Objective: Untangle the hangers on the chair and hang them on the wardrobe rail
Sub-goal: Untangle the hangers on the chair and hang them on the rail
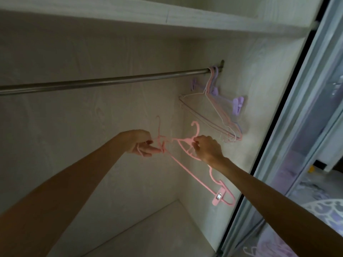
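- Two pink hangers point(187, 165) held together in mid-air inside the wardrobe, below the rail and well apart from it; they overlap near the hands, exact tangle not readable through blur.
- Thicker pink hanger: hook point(195, 127) points up beside the right hand; its long bar slants down to the right and ends in a pink clip point(274, 197) with a metal spring.
- Thin pink hanger hook point(158, 125) rises above the left hand, faint and blurred.
- Left hand point(142, 146): fingers curled, pinching the thin pink wire at the fingertips.
- Right hand point(207, 149): fingers curled round the neck of the thicker hanger, just under its hook.
- Wardrobe rail point(104, 82): metal bar running across the view, bare along most of its length.
- Hung hangers point(219, 112) bunched at the rail's right end by the side wall: white, pink and purple, the purple with clips.
- Shelf point(167, 17) above the rail; sliding door frame point(289, 127) at right.
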The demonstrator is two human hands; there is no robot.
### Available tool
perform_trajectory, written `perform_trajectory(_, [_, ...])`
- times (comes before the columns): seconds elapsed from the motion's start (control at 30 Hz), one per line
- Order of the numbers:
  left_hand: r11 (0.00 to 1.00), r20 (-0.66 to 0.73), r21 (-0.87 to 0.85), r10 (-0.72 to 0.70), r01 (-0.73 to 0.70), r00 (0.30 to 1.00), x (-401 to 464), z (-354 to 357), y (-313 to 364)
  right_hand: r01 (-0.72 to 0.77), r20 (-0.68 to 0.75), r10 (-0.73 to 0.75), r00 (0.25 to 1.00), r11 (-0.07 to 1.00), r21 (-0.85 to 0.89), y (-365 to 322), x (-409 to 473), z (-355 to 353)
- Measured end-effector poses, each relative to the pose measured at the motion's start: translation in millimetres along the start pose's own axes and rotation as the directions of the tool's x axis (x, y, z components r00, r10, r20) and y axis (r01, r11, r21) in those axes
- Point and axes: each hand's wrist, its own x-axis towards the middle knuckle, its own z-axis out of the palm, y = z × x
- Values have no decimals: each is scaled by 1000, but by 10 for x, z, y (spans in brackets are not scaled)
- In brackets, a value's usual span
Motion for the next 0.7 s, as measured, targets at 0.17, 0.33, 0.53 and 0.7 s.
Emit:
perform_trajectory(0.17, [969, -113, 236, -48, 74, 992, 6, -180, 146, -61, -40, 61, 997, 998, -3, 239, 282, -140])
perform_trajectory(0.33, [988, -261, 154, 24, 17, 965, 49, -225, 285, 40, -174, -54, 983, 996, -81, 304, 632, -399])
perform_trajectory(0.53, [998, -347, -2, 63, -68, 936, 157, -189, 548, 150, -320, -183, 930, 981, -125, 71, 1114, -880])
perform_trajectory(0.7, [995, -367, -44, 68, -90, 928, 181, -171, 717, 155, -270, -159, 950, 987, -39, -87, 1428, -1105])
